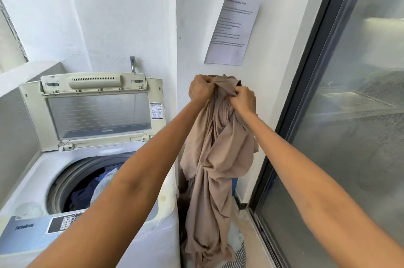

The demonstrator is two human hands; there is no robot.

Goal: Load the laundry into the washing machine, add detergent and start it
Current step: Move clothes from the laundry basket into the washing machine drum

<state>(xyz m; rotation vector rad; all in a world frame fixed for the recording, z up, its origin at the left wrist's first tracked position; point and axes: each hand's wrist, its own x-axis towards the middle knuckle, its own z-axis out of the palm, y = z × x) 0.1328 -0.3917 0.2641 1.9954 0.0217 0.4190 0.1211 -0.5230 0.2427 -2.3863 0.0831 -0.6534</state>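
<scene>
A long beige cloth [215, 158] hangs twisted in the air to the right of the washing machine [32, 182]. My left hand [200, 88] grips its bunched top, and my right hand [244, 99] grips the same bunch just beside it. The top-loading machine stands at the lower left with its lid [98, 112] raised. Blue and white laundry [94, 187] lies inside the drum. The control panel [63, 224] runs along the machine's near edge. More laundry [237, 243], white and striped, lies low on the floor under the hanging cloth.
A white wall column stands behind the cloth with a printed paper notice [234, 27] on it. A dark-framed glass sliding door [349, 114] fills the right side. A tap [132, 63] sticks out of the wall above the machine. A ledge [26, 73] runs at the left.
</scene>
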